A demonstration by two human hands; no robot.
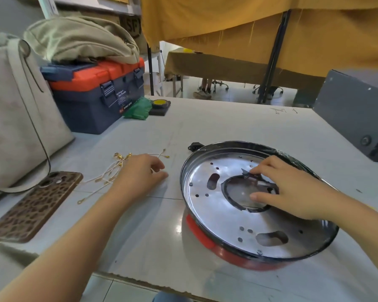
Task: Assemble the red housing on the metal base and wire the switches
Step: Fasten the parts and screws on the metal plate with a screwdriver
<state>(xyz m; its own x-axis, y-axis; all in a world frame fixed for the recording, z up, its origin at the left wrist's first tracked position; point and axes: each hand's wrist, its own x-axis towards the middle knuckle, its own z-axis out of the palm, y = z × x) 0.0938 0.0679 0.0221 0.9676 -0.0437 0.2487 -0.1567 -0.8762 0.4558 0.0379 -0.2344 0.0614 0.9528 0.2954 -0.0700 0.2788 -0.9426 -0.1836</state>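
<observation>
Wires [109,173] lay tangled mid-left under the loosely curled left hand [140,173], liable to snag; the right hand [286,188] pinched a switch [250,174] on the base [223,214].

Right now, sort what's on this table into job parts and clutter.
Job: metal base, red housing under it, bundle of wires, black switch under the right hand.
Clutter: phone, toolbox, canvas bag, tape roll.
</observation>
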